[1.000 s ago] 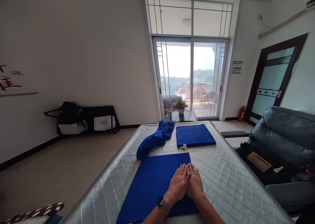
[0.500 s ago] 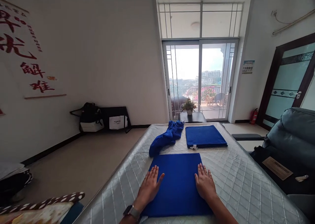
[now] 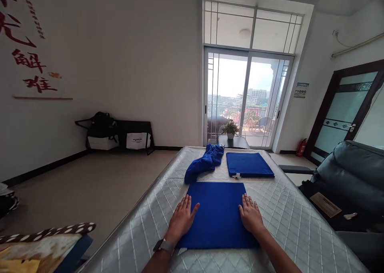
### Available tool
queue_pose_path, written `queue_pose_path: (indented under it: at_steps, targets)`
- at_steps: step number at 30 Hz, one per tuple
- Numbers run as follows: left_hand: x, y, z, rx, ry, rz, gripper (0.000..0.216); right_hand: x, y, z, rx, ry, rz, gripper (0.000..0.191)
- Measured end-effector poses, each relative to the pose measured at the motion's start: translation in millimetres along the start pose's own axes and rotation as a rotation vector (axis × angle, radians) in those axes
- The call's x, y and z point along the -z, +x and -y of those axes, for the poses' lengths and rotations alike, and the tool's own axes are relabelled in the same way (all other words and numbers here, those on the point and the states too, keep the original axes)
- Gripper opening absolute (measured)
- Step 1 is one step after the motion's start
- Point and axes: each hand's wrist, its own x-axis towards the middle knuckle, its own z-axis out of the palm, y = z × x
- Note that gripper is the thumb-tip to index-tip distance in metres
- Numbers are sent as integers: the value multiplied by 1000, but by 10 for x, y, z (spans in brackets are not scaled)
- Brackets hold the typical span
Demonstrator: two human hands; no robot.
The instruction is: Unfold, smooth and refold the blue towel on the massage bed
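Note:
A folded blue cloth (image 3: 217, 221) lies flat on the quilted silver mattress (image 3: 291, 209) right in front of me. My left hand (image 3: 182, 217) rests flat along its left edge, fingers stretched out and thumb apart. On the opposite edge lies my right hand (image 3: 251, 215), also flat with fingers extended. Neither hand grips anything. Beyond, to the right, is a second folded blue cloth stack (image 3: 249, 164) with a white tag at its near edge. A crumpled blue cloth (image 3: 204, 163) sits to the left of that stack.
A dark armchair (image 3: 348, 173) stands to the right, with a brown plate-like object on its seat. A potted plant (image 3: 230, 129) is on a small table past the mattress's far end. At lower left is a patterned bedding pile (image 3: 39, 251).
The view has tilted and shifted slightly, so the cloth's near edge sits higher in the picture. Both hands stay flat on the cloth's sides.

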Motion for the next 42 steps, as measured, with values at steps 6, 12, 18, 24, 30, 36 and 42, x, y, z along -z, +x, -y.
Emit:
queue_pose_path:
  at_steps: [6, 12, 18, 24, 30, 36, 42]
  targets:
    - [-39, -24, 32, -90, -20, 11, 64, 50, -251, -29, 4, 47, 52, 68]
    - [54, 13, 3, 78, -24, 16, 80, -62, -439, -37, -12, 100, 61, 67]
    - [277, -40, -695, -103, -85, -21, 73, -34, -443, -22, -12, 116, 40, 66]
    - [252, -141, -1925, -481, -219, 139, 65, -60, -453, -69, 65, 63, 43, 60]
    - [197, -82, -1906, -365, -206, 204, 70, -64, -433, -54, 41, 37, 18, 61]
    - [127, -248, -731, -200, -23, 130, 68, -94, -403, -51, 24, 51, 11, 64]
    - [-3, -629, 134, -234, 72, -96, 59, -142, -386, -84, 17, 85, 19, 65]
